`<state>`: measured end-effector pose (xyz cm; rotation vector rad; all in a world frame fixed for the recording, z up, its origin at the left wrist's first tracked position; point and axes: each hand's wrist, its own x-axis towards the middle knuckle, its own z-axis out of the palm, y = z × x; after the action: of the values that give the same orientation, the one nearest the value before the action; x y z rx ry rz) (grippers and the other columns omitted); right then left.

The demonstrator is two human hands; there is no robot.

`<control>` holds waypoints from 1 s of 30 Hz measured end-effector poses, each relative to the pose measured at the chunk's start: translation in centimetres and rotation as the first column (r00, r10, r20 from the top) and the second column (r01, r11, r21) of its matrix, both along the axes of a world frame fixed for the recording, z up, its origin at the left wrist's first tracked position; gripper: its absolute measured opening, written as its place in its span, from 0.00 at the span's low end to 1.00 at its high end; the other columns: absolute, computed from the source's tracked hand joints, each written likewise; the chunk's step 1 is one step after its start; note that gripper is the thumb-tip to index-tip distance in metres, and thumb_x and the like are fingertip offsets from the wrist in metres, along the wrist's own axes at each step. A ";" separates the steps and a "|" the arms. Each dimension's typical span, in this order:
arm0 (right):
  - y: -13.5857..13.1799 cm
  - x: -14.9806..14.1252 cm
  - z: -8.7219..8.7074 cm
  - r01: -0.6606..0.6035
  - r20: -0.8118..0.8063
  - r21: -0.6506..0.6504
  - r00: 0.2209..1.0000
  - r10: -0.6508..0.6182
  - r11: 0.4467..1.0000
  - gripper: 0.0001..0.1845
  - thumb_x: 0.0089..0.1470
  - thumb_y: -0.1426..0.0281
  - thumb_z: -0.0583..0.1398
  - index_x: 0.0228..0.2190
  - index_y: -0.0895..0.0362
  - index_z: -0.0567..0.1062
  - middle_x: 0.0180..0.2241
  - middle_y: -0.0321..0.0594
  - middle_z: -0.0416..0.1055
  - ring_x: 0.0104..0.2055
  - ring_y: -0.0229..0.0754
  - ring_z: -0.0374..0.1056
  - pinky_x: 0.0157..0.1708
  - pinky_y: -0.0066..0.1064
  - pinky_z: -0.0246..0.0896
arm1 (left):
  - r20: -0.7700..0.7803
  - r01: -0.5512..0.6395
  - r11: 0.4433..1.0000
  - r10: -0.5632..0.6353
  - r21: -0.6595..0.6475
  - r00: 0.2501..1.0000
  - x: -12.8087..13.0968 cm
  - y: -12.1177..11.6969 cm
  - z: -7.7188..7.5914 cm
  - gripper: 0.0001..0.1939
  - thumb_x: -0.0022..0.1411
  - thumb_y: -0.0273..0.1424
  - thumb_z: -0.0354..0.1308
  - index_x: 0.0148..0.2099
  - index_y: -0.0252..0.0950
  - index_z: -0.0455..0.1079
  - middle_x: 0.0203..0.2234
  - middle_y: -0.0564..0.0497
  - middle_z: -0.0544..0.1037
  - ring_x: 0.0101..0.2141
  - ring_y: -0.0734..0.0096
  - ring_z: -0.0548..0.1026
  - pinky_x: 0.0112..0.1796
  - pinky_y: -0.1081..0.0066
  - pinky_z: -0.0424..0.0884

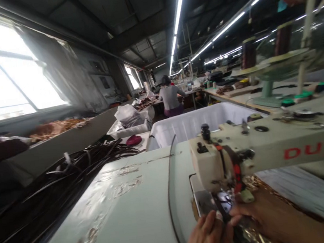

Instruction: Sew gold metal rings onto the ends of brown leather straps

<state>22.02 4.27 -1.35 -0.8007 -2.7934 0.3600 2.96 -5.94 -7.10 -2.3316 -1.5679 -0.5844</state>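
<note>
A pale sewing machine [214, 166] with red lettering stands at the right, its lit needle area [225, 200] above a metal plate [205, 202]. A dark narrow strip [224, 211] runs under the presser area. My left hand [208, 236] lies in front of the plate, fingers bent and closed on the strip's near end. From the right, my right hand [252, 213] reaches in below the machine head, fingers drawn together beside the needle; what they pinch is hidden. Shiny gold-brown material [254, 238] lies under my right wrist. A long thin dark strip [170, 191] curves across the worktable [138, 215].
A white bin [180, 127] stands beyond the worktable. Dark strips [55, 190] are heaped along the left. Thread cones [283, 39] sit on a stand at the right. Farther back, a person [171, 98] sits facing away, near a smaller bin with plastic bags [128, 115].
</note>
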 end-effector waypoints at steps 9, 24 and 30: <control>0.0 0.3 1.7 -0.097 0.117 -0.007 0.988 0.097 0.995 0.12 0.60 0.63 0.55 0.40 0.48 0.78 0.34 0.35 0.77 0.38 0.41 0.71 0.36 0.30 0.56 | -0.370 0.198 0.969 -0.241 -0.150 0.897 -1.4 -0.9 4.0 0.37 0.58 0.40 0.59 0.64 0.30 0.54 0.52 0.38 0.72 0.51 0.53 0.72 0.46 0.63 0.73; 0.0 0.3 1.6 -0.138 0.126 0.012 0.983 0.135 0.990 0.11 0.60 0.65 0.56 0.41 0.47 0.77 0.35 0.35 0.77 0.38 0.41 0.71 0.37 0.30 0.55 | -0.251 0.169 0.959 -0.225 -0.227 0.941 -1.2 -1.6 4.6 0.41 0.54 0.44 0.64 0.64 0.33 0.55 0.55 0.39 0.70 0.54 0.52 0.68 0.50 0.62 0.69; 0.2 0.3 1.4 -0.157 0.126 0.004 0.980 0.155 0.988 0.11 0.59 0.67 0.56 0.39 0.48 0.78 0.34 0.35 0.77 0.38 0.42 0.71 0.34 0.30 0.54 | -0.275 0.092 0.912 -0.214 -0.399 0.937 -0.8 -1.6 4.6 0.42 0.55 0.43 0.63 0.65 0.30 0.54 0.56 0.35 0.66 0.57 0.49 0.65 0.54 0.60 0.66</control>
<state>22.33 4.50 0.04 -0.6223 -2.9825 0.3253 2.21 -7.51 -2.52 -2.6823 -1.4550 0.0814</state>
